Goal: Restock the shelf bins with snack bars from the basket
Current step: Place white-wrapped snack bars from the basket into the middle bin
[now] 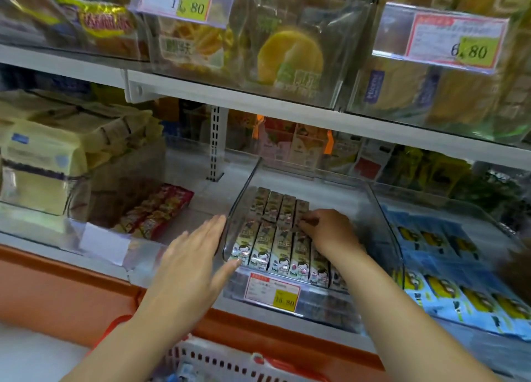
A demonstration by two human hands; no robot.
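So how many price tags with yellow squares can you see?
3: the top-left tag, the top-right tag, and the bin tag on the front of the clear bin. Others may be hidden.

Cropped, covered, unreadable
The bottom edge crops the basket; the right hand hides some snack bars; small print on the price label is illegible.

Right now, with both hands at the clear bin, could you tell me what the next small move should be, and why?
Probably seat the cream-wrapped snack bar in the back row and release it. The right hand pinches that bar at the row's right end, the left hand lies flat beside the left wall of the clear plastic bin, and space shows to the right.
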